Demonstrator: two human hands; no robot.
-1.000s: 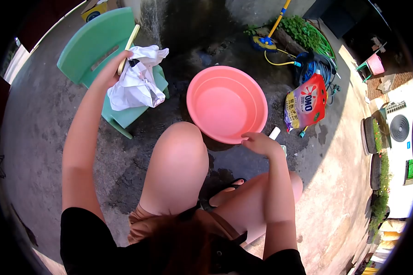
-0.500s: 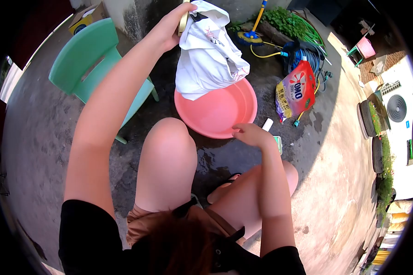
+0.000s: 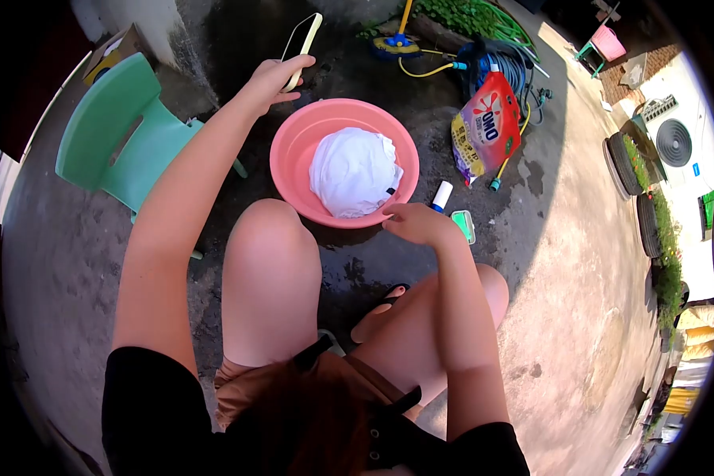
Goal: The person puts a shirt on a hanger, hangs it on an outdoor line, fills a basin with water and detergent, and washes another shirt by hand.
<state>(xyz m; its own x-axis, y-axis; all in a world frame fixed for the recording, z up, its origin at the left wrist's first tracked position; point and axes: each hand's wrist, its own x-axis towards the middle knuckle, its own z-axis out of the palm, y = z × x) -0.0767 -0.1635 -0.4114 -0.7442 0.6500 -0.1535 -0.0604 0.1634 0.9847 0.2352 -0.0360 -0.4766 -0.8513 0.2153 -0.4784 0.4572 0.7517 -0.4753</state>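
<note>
Plainly, the bundled white garment lies inside the pink plastic basin, apart from the fingers of both hands. Beyond the basin's far rim, the left hand grasps a slim, pale-cased object, probably a smartphone. The right hand is empty, fingers loosely bent at the near right rim, close to the garment; whether they touch the rim is hard to tell. Beside that hand sits a green soap dish.
</note>
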